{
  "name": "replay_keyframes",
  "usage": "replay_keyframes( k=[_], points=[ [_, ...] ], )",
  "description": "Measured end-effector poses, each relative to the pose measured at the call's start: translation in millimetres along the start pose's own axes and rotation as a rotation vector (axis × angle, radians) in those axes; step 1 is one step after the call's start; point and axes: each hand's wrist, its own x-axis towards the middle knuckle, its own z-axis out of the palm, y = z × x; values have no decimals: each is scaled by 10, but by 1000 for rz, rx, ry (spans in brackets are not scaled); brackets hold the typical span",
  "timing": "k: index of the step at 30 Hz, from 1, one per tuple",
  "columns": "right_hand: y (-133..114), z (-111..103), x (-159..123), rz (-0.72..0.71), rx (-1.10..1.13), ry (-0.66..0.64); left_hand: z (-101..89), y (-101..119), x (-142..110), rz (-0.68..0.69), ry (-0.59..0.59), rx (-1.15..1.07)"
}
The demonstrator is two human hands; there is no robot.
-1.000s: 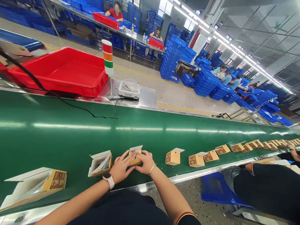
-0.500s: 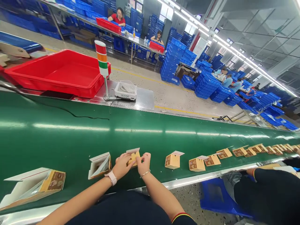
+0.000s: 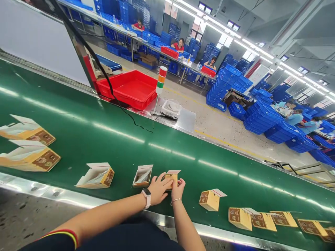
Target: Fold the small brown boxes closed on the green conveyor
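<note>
A small yellow-brown cardboard box (image 3: 171, 177) stands on the green conveyor belt with its white-lined lid flap raised. My left hand (image 3: 157, 191), a pale watch on its wrist, reaches across the box's left side, fingers on its front panel. My right hand (image 3: 178, 190), with a bracelet, is closed around the box's right side. The lower part of the box is hidden by both hands. Just left of my left hand lies an open box (image 3: 142, 175) with a clear or whitish packet inside. To the right, another box (image 3: 209, 200) sits with its flap up.
More open boxes (image 3: 98, 175) lie along the green belt (image 3: 125, 153) on the left, and several brown-printed ones (image 3: 240, 218) on the right. Past the belt are a red tray (image 3: 136, 87), a signal light (image 3: 161, 80) and a white scale (image 3: 171, 108). Co-workers sit farther back.
My view has swung to the left, so more belt and boxes show there. Both hands stay at a box; my left hand's fingers are now more spread across it.
</note>
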Motion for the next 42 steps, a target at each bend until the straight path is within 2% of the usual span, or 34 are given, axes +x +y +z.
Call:
replay_keyframes(
  k=[3, 5, 8, 11, 13, 14, 15, 16, 17, 18, 20, 21, 23, 25, 27, 31, 34, 37, 39, 42],
  points=[
    [-66, -111, 32, 20, -11, -10, -75, -64, -420, 157, 85, -178],
    [-107, -178, 70, 34, -33, -7, -136, -204, -762, 180, 125, -343],
    [-156, -268, 131, 51, -71, 10, -193, -487, -1176, 5, 208, -470],
    [-211, -386, 123, 57, -112, 60, -150, -733, -1345, -145, 324, -479],
    [-260, -485, 21, 36, -142, 154, -60, -833, -1328, -173, 423, -427],
    [-287, -529, -67, -28, -159, 210, -1, -864, -1290, -164, 465, -386],
    [-316, -561, -175, -137, -175, 235, 61, -885, -1239, -138, 495, -341],
    [-345, -574, -294, -277, -188, 199, 122, -899, -1176, -97, 511, -292],
    [-376, -564, -412, -427, -198, 98, 180, -908, -1107, -41, 513, -241],
    [-407, -532, -517, -557, -204, -69, 231, -914, -1034, 24, 501, -190],
    [-474, -421, -646, -700, -227, -443, 303, -920, -891, 143, 462, -105],
    [-507, -357, -662, -731, -260, -582, 322, -918, -826, 177, 442, -76],
    [-567, -250, -619, -765, -386, -724, 332, -898, -715, 190, 406, -47],
    [-602, -190, -529, -767, -529, -770, 316, -850, -629, 141, 370, -46],
    [-598, -171, -449, -762, -582, -778, 285, -774, -557, 70, 320, -54],
    [-489, -152, -352, -744, -332, -658, 208, -601, -410, -75, 253, -69],
    [-409, -100, -296, -645, -225, -516, 171, -521, -306, -118, 230, -77],
    [-332, -19, -266, -556, -230, -486, 234, -502, -251, -130, 235, -134],
    [-237, 45, -275, -506, -216, -434, 344, -517, -246, -138, 311, -238],
    [-33, 148, -314, -365, -131, -209, 530, -575, -242, -258, 552, -476]
  ],
)
